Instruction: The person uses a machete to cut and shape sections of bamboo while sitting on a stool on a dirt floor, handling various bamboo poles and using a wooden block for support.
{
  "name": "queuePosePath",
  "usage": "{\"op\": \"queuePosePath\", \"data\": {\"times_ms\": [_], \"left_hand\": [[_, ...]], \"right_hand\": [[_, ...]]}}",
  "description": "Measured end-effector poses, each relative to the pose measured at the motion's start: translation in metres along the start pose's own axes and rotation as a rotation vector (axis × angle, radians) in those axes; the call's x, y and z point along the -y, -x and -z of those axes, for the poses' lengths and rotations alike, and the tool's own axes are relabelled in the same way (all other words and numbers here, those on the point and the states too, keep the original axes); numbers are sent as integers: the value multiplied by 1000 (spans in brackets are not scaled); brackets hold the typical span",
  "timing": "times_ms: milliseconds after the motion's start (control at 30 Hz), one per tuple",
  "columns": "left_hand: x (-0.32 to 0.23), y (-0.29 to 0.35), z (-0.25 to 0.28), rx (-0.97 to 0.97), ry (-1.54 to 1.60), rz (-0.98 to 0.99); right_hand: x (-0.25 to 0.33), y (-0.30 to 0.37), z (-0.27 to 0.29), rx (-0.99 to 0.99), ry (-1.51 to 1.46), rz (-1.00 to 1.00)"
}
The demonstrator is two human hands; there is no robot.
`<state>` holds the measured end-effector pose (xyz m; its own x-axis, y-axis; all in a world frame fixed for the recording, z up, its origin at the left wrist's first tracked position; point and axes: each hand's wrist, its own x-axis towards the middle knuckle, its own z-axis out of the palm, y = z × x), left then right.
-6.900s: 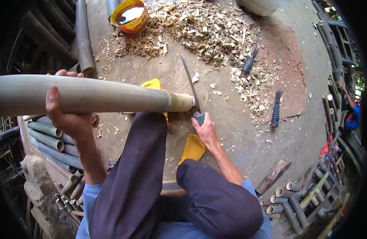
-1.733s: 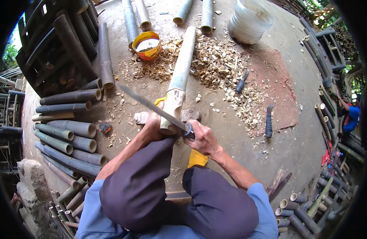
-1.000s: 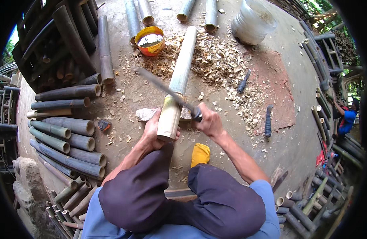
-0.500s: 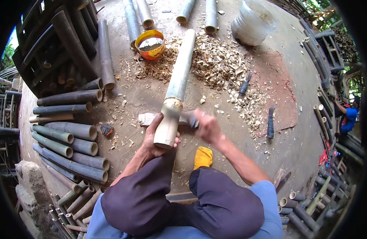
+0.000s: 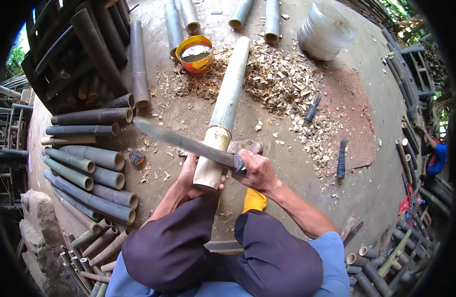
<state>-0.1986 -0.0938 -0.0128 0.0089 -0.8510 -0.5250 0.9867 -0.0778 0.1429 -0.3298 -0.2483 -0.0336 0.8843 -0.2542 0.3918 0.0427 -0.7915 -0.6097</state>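
A thick bamboo pole (image 5: 230,96) slants away from my lap, its near end pale and peeled below a node ring. Around that near end my left hand (image 5: 190,179) is closed, gripping it from beneath and the left side. My right hand (image 5: 257,171) grips the dark handle of a machete (image 5: 186,143), whose long blade lies across the peeled part and points to the far left. Whether the edge touches the bamboo I cannot tell. Behind the near end, a block (image 5: 245,146) rests on the ground, partly hidden by the pole and hand.
Wood chips (image 5: 280,76) are heaped beyond the pole, beside an orange bowl (image 5: 195,54) of dark liquid. Two knives (image 5: 341,159) (image 5: 313,108) lie to the right. Cut bamboo pieces (image 5: 92,119) line the left. A cloudy plastic container (image 5: 325,32) stands far right; another person (image 5: 438,158) is at the right edge.
The machete, blurred beside the pole before, now shows its blade stretched leftward across the peeled end. My right hand stays close to the pole's right side. The view has shifted slightly.
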Motion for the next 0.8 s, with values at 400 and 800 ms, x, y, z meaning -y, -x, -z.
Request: {"op": "queuePosePath", "data": {"times_ms": [400,800], "left_hand": [[4,-10,12,14,19,-8],[3,-12,11,-15,28,-11]], "right_hand": [[-49,-18,1,84,7,-339],[-24,1,-6,104,32,-141]]}}
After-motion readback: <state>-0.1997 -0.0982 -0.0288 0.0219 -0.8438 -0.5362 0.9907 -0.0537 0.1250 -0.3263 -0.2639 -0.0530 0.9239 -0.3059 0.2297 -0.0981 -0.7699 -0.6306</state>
